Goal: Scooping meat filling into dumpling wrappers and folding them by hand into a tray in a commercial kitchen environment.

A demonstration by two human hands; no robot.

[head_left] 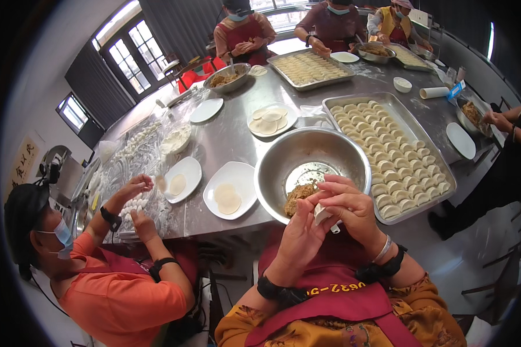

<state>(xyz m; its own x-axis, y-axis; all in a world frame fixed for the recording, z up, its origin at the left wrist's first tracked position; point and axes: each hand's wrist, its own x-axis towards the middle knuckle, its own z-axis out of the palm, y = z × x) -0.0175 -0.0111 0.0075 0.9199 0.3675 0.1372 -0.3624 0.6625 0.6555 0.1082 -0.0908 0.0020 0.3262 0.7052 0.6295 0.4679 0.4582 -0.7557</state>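
My left hand (304,232) and my right hand (349,206) meet at the near rim of a large steel bowl (269,160). Between their fingers they pinch a white dough dumpling (321,213), partly covered by the fingers. Brown filling (298,197) lies in the bowl's near left part, beside my left fingertips. Right of the bowl stands a metal tray (417,130) with rows of folded dumplings (390,175). A white plate (247,173) to the left bears a few round dough wrappers (228,198); another plate (291,113) of wrappers stands behind the bowl.
A co-worker in an orange top (126,299) works close at left by floured dough pieces (134,204) and a plate (191,173). Several people stand around the steel table (239,139). Across it are a second dumpling tray (310,69) and a bowl of filling (228,78).
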